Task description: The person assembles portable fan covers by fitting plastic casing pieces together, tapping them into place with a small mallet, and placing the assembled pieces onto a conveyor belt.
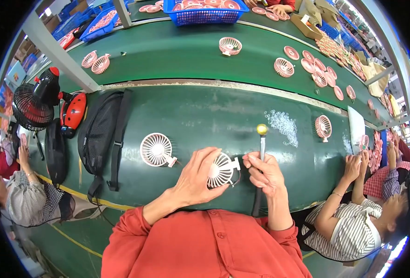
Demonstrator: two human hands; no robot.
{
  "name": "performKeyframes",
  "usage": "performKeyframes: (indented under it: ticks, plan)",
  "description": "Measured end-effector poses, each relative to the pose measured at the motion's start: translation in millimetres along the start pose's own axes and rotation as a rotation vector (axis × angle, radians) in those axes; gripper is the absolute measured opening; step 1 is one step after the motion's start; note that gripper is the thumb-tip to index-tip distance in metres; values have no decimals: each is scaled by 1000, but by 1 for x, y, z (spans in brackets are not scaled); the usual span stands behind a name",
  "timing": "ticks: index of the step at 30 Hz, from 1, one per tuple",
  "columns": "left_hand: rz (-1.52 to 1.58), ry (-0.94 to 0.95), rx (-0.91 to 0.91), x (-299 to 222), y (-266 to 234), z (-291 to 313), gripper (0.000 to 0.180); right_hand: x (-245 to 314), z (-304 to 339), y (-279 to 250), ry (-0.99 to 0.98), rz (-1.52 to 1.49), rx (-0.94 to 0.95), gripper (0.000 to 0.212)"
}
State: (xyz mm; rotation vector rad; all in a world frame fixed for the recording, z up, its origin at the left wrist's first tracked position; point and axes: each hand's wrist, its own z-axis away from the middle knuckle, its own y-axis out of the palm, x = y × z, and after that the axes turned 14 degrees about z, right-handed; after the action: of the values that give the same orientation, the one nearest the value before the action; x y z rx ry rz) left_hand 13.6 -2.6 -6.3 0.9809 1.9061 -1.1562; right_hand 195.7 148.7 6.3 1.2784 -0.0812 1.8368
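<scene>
Nearest the camera is your red shirt (191, 248), its front buttoned, at the near edge of the green table (200, 120). The item under inspection, a round fan housing (221, 171), is directly in front of you, in your left hand (196, 178). That hand is grasping it, fingers over the upper rim and thumb below. The housing is pale, near white under the light, with thin ribs fanning out from a bright hub. A short stem (234, 164) with a crosspiece points toward your right hand (267, 173); a thin dark wire (235, 182) curves beneath it.

Your right hand is just beside the stem, thumb and forefinger drawn together, the other fingers curled. A rod with a yellow ball end (262, 129) passes behind it; whether you grip the rod, or pinch something small, cannot be told.

A second housing (156, 149), pale pink and similarly ribbed, rests left of your left hand. Beyond the rod lies a scatter of small clear rings (283, 126).
</scene>
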Motion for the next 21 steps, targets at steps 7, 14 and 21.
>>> performKeyframes:
  ticks: [7,14,21]
  plan:
    - [50,62,-3,-7,0,1,85,-12,-9,11,45,-25,53,22]
    - [118,-13,13,-3,-1,2,84,-16,-9,12,5,-25,109,23]
    - [205,-142,24,5,-1,6,83,-13,0,23,-27,86,51,25]
